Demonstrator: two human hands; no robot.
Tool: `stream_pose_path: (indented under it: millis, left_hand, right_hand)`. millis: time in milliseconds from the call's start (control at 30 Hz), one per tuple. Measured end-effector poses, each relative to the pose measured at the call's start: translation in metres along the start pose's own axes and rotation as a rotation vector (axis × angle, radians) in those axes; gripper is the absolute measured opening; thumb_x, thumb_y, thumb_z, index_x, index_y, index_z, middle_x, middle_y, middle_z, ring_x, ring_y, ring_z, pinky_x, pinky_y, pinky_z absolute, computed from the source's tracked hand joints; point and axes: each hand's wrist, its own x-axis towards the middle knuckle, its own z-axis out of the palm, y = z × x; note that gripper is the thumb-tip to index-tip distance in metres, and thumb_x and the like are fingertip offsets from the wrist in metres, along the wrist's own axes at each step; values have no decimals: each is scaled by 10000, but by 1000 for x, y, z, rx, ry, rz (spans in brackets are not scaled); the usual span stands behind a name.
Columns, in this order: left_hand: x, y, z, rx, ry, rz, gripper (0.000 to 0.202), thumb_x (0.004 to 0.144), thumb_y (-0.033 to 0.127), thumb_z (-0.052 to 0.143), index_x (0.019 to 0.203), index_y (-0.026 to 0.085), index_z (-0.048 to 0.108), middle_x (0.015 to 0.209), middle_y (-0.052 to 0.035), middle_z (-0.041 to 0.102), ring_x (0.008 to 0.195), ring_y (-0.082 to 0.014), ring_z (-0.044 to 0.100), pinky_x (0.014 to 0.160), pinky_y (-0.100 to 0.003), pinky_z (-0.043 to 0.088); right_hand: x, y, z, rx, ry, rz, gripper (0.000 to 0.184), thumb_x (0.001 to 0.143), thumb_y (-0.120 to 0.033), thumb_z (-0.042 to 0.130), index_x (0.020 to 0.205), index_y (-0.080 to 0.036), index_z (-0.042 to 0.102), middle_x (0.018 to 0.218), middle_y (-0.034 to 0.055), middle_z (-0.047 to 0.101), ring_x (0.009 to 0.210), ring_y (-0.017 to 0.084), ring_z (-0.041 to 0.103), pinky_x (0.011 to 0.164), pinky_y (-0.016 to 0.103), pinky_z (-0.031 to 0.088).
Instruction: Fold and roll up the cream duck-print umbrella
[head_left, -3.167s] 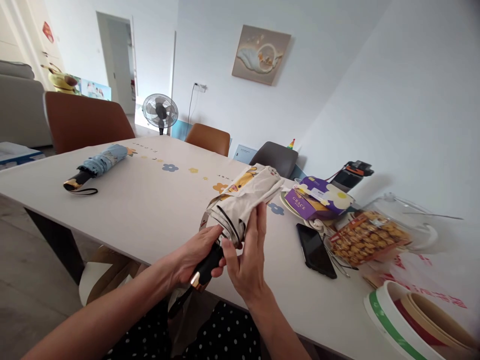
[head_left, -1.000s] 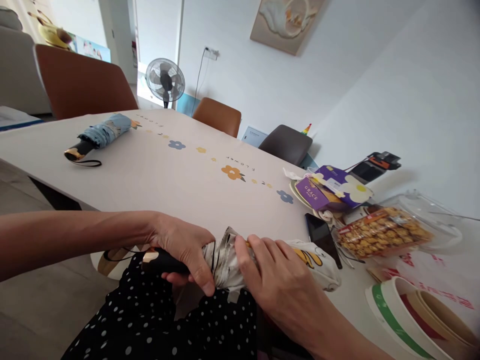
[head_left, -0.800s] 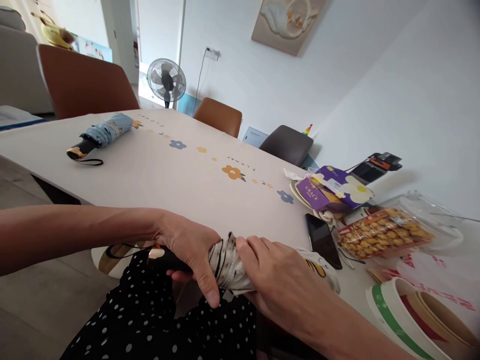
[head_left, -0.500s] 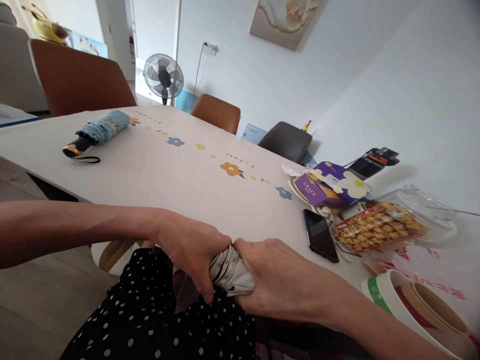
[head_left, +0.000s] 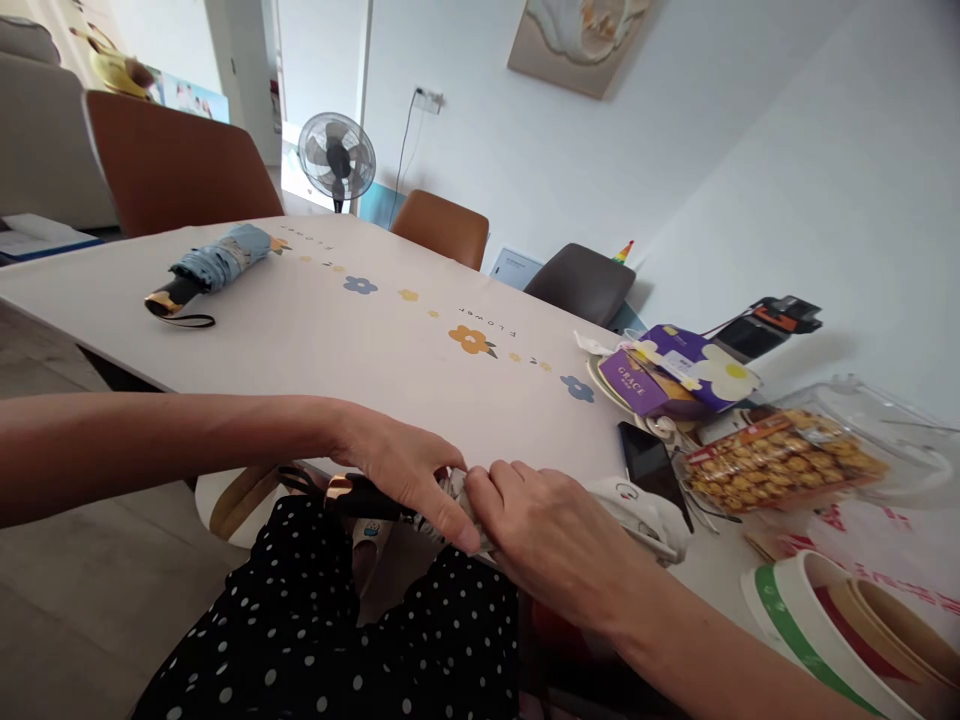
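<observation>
A folded white umbrella (head_left: 645,515) lies crosswise in front of me, above my lap at the table's near edge. Its black handle (head_left: 367,498) with a gold end points left, and the furled cloth stretches out to the right. My left hand (head_left: 409,470) is closed round the umbrella where the handle meets the cloth. Just beside it, my right hand (head_left: 547,525) wraps the cloth near the middle, hiding part of it. Across the table at the left lies a second folded umbrella (head_left: 225,258), light blue with a black and gold handle.
The table (head_left: 300,340) has a pale cloth with printed flowers. At the right are a phone (head_left: 646,455), a purple box (head_left: 667,375), a clear tub of snacks (head_left: 787,455) and paper tubs (head_left: 832,620). Chairs (head_left: 442,230) and a fan (head_left: 337,158) stand beyond.
The white umbrella has turned from nearly end-on to lying lengthwise, so its handle and far cloth now show. My hands have shifted their hold on it. The view has swung slightly left.
</observation>
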Motion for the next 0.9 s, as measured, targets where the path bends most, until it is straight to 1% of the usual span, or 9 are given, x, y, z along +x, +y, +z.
stream_pose_path:
  millis: [100, 200, 300, 333, 433, 500, 633, 767, 900]
  left_hand:
    - [7, -1, 3, -270, -72, -49, 318, 620, 408, 711, 778, 156, 596, 720, 1, 606, 680, -137, 562, 702, -302, 481]
    - [15, -5, 9, -482, -125, -21, 329, 548, 275, 775, 807, 164, 605, 723, 11, 615, 661, -126, 577, 658, -292, 495]
    - [20, -10, 12, -535, -245, -64, 321, 560, 292, 769, 807, 158, 614, 661, 1, 614, 558, -124, 558, 518, -268, 476]
    - [21, -12, 13, -532, -253, -69, 298, 567, 296, 763, 781, 154, 612, 617, 6, 597, 519, -117, 535, 463, -244, 445]
    - [22, -14, 15, -510, -182, -43, 203, 584, 256, 726, 667, 148, 574, 506, 33, 517, 446, -92, 461, 374, -192, 339]
    - [20, -13, 16, -435, -101, -38, 180, 592, 241, 688, 615, 150, 534, 496, 37, 498, 426, -84, 434, 368, -196, 323]
    - [15, -7, 20, -196, 51, -59, 184, 559, 223, 652, 630, 170, 491, 522, 49, 491, 430, -88, 434, 388, -215, 351]
    - [12, -2, 23, 7, 62, -42, 200, 562, 232, 627, 729, 174, 534, 636, 22, 571, 548, -120, 522, 483, -232, 416]
    - [9, 2, 24, 158, 98, -27, 349, 532, 241, 653, 866, 178, 577, 792, -5, 642, 672, -155, 570, 530, -234, 428]
  right_hand:
    - [1, -1, 3, -225, 195, -45, 136, 841, -95, 419, 937, -123, 511, 644, 28, 545, 547, 148, 480, 478, 294, 222]
    - [1, -3, 5, -307, 306, -62, 127, 871, -133, 412, 945, -118, 515, 642, 29, 548, 544, 143, 455, 490, 302, 228]
    - [-1, -6, 9, -314, 348, -61, 128, 874, -145, 428, 957, -116, 521, 689, 48, 581, 586, 154, 474, 522, 310, 264]
    - [-2, -7, 10, -314, 350, -48, 132, 872, -145, 433, 963, -114, 523, 698, 51, 585, 599, 158, 479, 534, 313, 276]
    - [-3, -12, 11, -310, 325, 6, 164, 864, -135, 434, 1002, -110, 520, 716, 54, 582, 622, 167, 487, 555, 321, 297]
    - [-3, -13, 9, -274, 258, 51, 203, 835, -107, 435, 1021, -103, 516, 749, 67, 582, 640, 174, 496, 562, 321, 307]
    - [2, -13, 0, -16, 56, 143, 125, 719, -106, 498, 838, -138, 521, 707, 64, 567, 609, 180, 512, 545, 313, 314]
    - [8, -8, -12, 267, -178, 213, 95, 697, -183, 518, 788, -158, 531, 658, 43, 593, 523, 159, 521, 472, 284, 279]
    - [17, 2, -21, 582, -467, 221, 169, 621, -330, 609, 671, -169, 587, 559, 16, 590, 453, 134, 499, 425, 252, 289]
